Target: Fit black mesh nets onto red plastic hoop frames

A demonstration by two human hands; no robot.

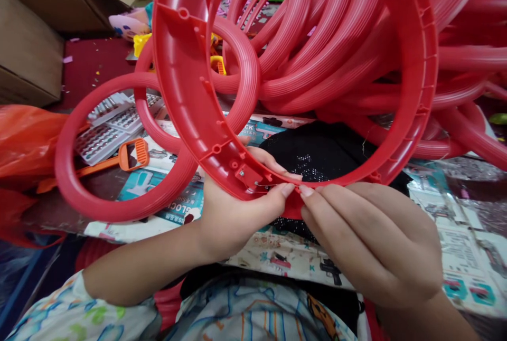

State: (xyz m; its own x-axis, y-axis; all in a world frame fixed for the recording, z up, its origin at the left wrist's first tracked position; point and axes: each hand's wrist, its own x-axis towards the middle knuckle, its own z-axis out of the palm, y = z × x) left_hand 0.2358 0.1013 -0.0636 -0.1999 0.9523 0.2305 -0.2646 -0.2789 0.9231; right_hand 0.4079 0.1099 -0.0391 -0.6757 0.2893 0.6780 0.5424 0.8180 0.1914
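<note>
A large red plastic ring shell (178, 66) stands tilted up before me, its hollow inner side with ribs and pegs facing me. My left hand (245, 204) grips its lower rim, thumb in front and fingers behind. Just left of the thumb, a small compartment holds metal contacts (247, 176) and what looks like a thin wire. My right hand (376, 235) is closed at the same rim, thumb and index finger pinched close to my left thumb tip. Whatever lies between those right fingertips is too small to make out. A black cloth (309, 145) with shiny specks lies behind the rim.
Many ribbed red rings (336, 40) are heaped at the back and right. One loose ring (119, 214) lies at left, near trays of small silvery button-like pieces (119, 127) and an orange plastic tool (134, 155). Cardboard boxes (27, 50) and an orange bag (31, 140) stand far left.
</note>
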